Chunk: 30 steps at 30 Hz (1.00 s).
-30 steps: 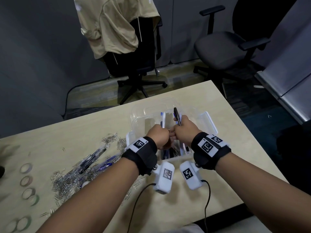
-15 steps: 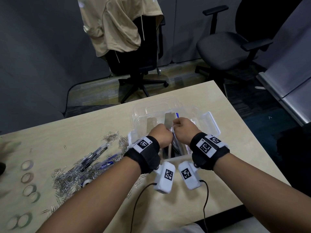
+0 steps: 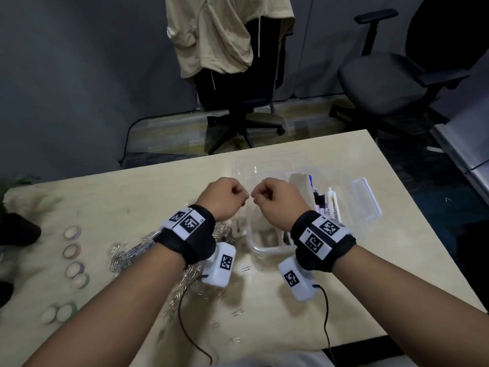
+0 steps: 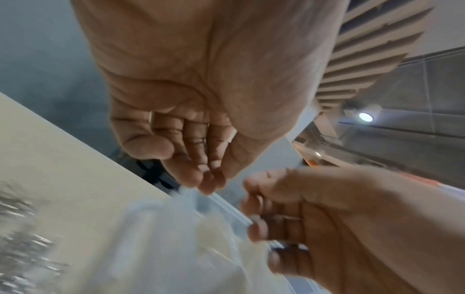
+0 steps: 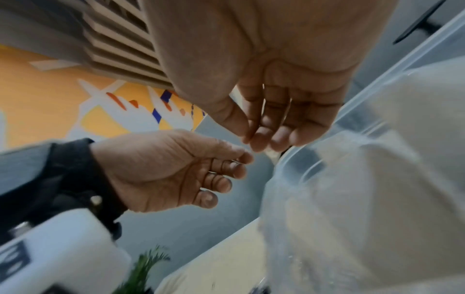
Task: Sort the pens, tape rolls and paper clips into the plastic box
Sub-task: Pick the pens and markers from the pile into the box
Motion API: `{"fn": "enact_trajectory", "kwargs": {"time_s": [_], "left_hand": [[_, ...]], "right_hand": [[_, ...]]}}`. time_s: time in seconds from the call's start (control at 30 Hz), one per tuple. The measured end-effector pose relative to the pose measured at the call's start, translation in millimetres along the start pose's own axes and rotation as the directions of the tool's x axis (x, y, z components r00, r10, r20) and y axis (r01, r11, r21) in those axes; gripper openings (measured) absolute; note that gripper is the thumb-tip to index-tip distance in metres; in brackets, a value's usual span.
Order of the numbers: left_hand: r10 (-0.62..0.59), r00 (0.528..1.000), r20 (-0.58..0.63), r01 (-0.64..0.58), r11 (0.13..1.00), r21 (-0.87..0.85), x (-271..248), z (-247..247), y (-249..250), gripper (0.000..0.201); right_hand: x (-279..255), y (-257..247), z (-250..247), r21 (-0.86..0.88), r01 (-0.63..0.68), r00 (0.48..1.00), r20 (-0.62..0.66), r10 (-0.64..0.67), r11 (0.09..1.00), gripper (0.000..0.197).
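Observation:
My left hand [image 3: 225,197] and right hand [image 3: 275,200] hover side by side over the clear plastic box's left end, both curled into fists and holding nothing. The left wrist view shows the left hand [image 4: 201,169] with its fingers folded toward the thumb, and the right wrist view shows the right hand [image 5: 271,123] folded the same way. The clear plastic box [image 3: 365,197] sits open on the table, with several pens [image 3: 324,202] in its right compartment. A heap of paper clips [image 3: 132,255] lies left of the box, partly under my left forearm. Several tape rolls [image 3: 72,233] sit in a column near the table's left edge.
The beige table's far edge [image 3: 291,140] runs just beyond the box. Two office chairs stand past it, one draped with a tan garment [image 3: 217,35]. Camera cables [image 3: 326,313] trail toward the table's near edge. A dark object [image 3: 18,229] sits at the far left.
The right hand lowered a black pen into the box and let it go. Both hands then rose out of the box and shifted left, empty.

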<state>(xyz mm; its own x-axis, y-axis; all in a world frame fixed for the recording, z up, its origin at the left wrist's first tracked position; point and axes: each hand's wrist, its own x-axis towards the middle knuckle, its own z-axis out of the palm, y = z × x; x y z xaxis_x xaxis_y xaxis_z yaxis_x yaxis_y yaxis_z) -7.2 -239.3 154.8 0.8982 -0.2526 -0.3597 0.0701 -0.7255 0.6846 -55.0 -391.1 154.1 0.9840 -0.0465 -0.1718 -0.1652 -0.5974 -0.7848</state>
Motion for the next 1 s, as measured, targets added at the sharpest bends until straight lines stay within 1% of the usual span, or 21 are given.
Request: {"fn": "enact_trajectory", "kwargs": {"time_s": [0.07,0.17,0.27,0.37,0.47,0.6,0.67,0.73,0.83,0.93,1.0], "left_hand": [[-0.031,0.999,-0.033,0.03,0.999,-0.038,-4.9,-19.5,-26.4,0.013],[-0.098,0.993,-0.071,0.094,0.994,-0.053,-15.8,-43.7,-72.4,0.014],[-0.166,0.983,-0.074,0.171,0.983,0.063,-26.4,-55.8,-117.4,0.016],[-0.216,0.975,-0.06,0.223,0.958,0.177,-35.1,-57.4,-153.8,0.019],[-0.235,0.972,-0.029,0.234,0.938,0.257,-38.3,-52.4,-184.1,0.015],[-0.181,0.984,-0.005,0.172,0.93,0.325,-36.5,-39.8,-207.1,0.034],[-0.128,0.992,0.012,0.114,0.916,0.384,-33.5,-29.7,-210.2,0.033],[-0.056,0.998,0.022,0.041,0.901,0.432,-29.3,-19.5,-211.5,0.029],[0.006,0.998,0.061,-0.036,0.861,0.508,-22.5,-8.2,-214.0,0.032],[-0.008,0.993,0.114,-0.063,0.79,0.61,-19.1,-0.8,-217.1,0.039],[-0.025,0.991,0.132,-0.067,0.76,0.646,-19.3,3.7,-220.4,0.041]], "right_hand": [[-0.4,-12.9,18.5,-0.061,0.05,0.998,0.037,-0.048,0.997,0.011],[-1.5,-33.2,46.8,-0.055,0.1,0.99,0.105,-0.094,0.993,0.011],[-4.2,-48.5,76.1,-0.094,0.146,0.977,0.171,-0.129,0.985,0.013],[-6.9,-55.5,105.9,-0.143,0.19,0.961,0.229,-0.154,0.971,0.015],[-6.8,-48.8,137.9,-0.259,0.184,0.95,0.296,-0.103,0.948,0.015],[-5.2,-28.2,171.5,-0.442,0.1,0.948,0.316,0.05,0.891,0.011],[-6.9,-17.7,181.3,-0.509,0.078,0.937,0.332,0.112,0.857,0.014],[-10.3,-4.4,187.9,-0.555,0.077,0.926,0.348,0.148,0.828,0.024],[-18.5,12.7,191.4,-0.616,0.103,0.915,0.366,0.167,0.781,0.033],[-23.4,23.6,189.5,-0.666,0.174,0.91,0.39,0.139,0.725,0.04],[-24.6,27.6,188.4,-0.7,0.234,0.905,0.411,0.113,0.675,0.045]]}}
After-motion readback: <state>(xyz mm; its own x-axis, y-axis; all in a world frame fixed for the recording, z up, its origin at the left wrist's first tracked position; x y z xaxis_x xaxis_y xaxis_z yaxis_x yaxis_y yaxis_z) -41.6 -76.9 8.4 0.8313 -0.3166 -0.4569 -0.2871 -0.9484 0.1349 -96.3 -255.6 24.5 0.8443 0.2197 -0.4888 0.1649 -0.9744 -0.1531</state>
